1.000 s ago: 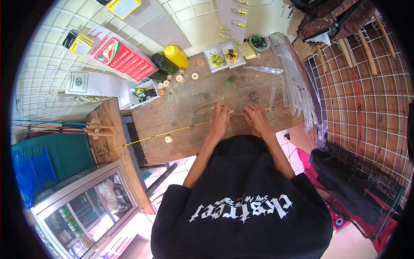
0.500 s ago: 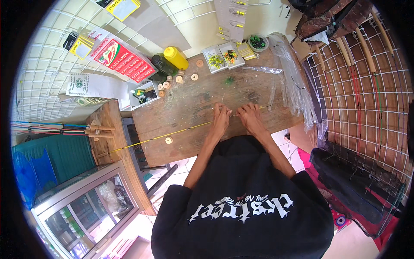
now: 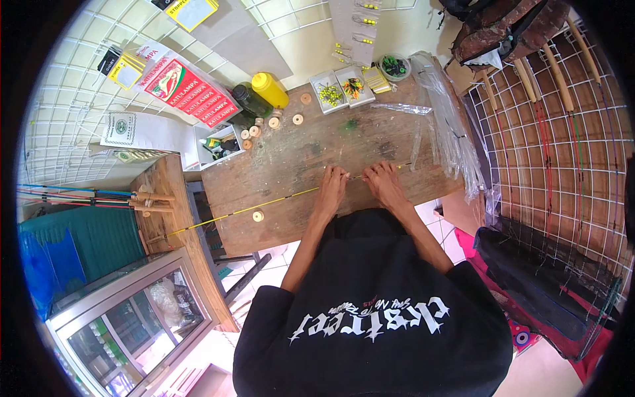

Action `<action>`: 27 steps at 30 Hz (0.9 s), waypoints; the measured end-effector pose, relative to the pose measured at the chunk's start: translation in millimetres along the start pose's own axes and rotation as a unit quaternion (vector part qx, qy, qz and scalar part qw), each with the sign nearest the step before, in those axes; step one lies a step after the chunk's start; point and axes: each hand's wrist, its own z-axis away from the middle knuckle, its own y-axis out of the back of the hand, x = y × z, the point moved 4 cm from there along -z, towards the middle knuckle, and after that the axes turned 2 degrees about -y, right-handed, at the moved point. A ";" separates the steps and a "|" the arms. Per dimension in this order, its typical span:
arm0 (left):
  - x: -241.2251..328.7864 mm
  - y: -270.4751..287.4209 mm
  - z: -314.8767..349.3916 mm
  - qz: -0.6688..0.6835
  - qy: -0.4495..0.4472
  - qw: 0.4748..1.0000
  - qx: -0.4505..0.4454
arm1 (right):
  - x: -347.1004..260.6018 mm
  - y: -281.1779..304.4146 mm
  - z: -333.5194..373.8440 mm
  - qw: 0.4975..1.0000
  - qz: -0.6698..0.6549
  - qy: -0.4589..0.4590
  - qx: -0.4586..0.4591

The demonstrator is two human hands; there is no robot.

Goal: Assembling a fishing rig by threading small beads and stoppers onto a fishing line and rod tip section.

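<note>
A thin yellow fishing rod (image 3: pixel 264 202) with dark bands slants across the wooden table (image 3: pixel 291 152), from the ledge at left up to my hands. My left hand (image 3: pixel 334 186) is closed around it, thumb and fingertips pinched together. A short way to the right, my right hand (image 3: pixel 382 182) grips the thinner part with curled fingers. The dark tip passes beyond that hand. Whether fine thread is held between the fingertips is too small to tell. A wooden ring (image 3: pixel 258 216) lies below the rod, left of my left hand.
Several wooden rings (image 3: pixel 274 123) lie at the back left near a yellow bottle (image 3: pixel 270 90) and a dark bottle (image 3: pixel 251 100). White trays (image 3: pixel 329 91) of small coloured pieces stand at the back. Clear plastic sleeves (image 3: pixel 456 132) cover the right edge; rods hang on the right grid.
My left hand has shifted slightly down and its fingers have turned more toward the right hand. My right hand has barely moved. The rod stays almost in place.
</note>
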 end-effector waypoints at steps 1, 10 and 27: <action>-1.0 0.5 0.5 0.001 -0.001 1.000 0.001 | -1.6 1.9 0.8 1.000 0.005 -0.004 0.013; -5.1 -1.0 -3.2 0.034 0.034 0.999 -0.025 | 6.8 -4.1 3.4 0.998 -0.052 -0.018 -0.006; -14.2 5.6 -3.0 0.082 0.044 0.992 -0.082 | 6.3 4.8 1.0 0.995 -0.092 -0.048 -0.002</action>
